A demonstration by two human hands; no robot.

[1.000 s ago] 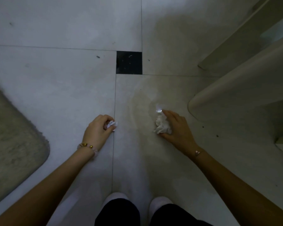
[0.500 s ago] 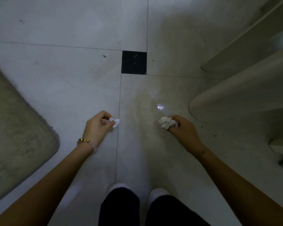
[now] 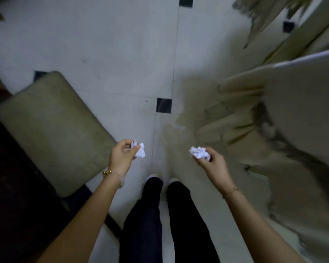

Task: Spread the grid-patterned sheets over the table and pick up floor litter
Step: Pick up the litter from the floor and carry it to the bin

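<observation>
Head view looks straight down on a pale tiled floor with thin grey seams and small black inset squares. At the right a white counter juts in, blurred by motion; the tan, smeared shapes under it cannot be made out. At the left a dull green mat lies on the tiles, and past it the edge of the room is dark. Legs in black trousers stand at bottom centre, with white shoe tips close together.

Both hands hang above the floor, well apart. The left hand pinches a crumpled white wad between thumb and curled fingers. The right hand grips a second wad in curled fingers. A small pale scrap lies on the floor between the near black square and the right hand. A beaded bracelet circles the left wrist.
</observation>
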